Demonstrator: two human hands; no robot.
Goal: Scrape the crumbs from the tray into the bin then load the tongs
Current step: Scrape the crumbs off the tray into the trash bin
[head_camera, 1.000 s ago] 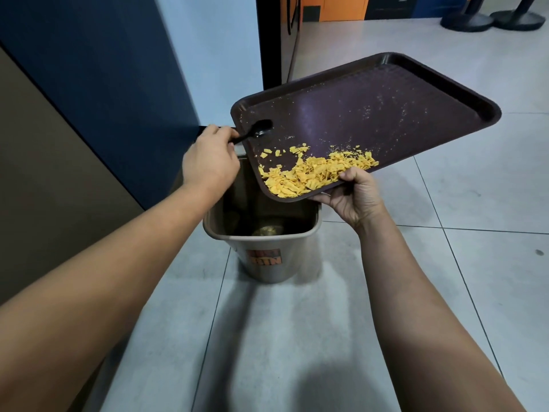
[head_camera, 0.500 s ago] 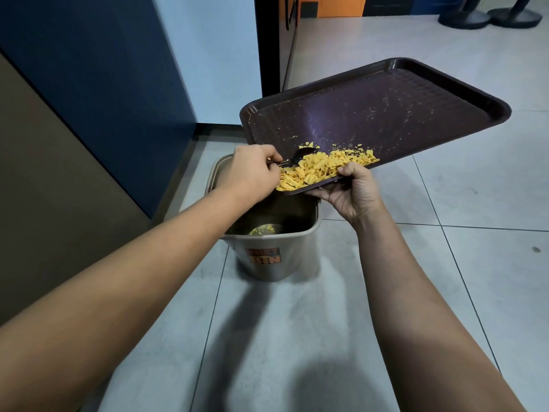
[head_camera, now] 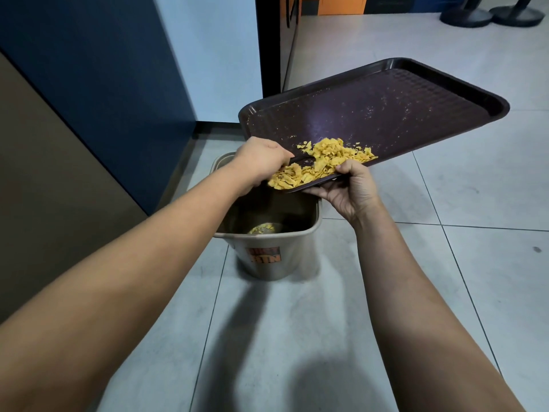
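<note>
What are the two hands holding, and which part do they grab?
The right hand grips the tray by its near lower edge. The left hand holds a black utensil by its handle.

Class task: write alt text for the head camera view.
A left hand scrapes yellow crumbs with a black utensil off a tilted brown tray, gripped by the right hand, over a grey bin on a tiled floor.

The place looks like a canteen or food-court corridor: a pale grey tiled floor [head_camera: 490, 203], a dark blue wall panel [head_camera: 98, 84], round black stanchion bases [head_camera: 490, 14], an orange cabinet front [head_camera: 332, 4], and a brown plastic serving tray [head_camera: 401, 108].
</note>
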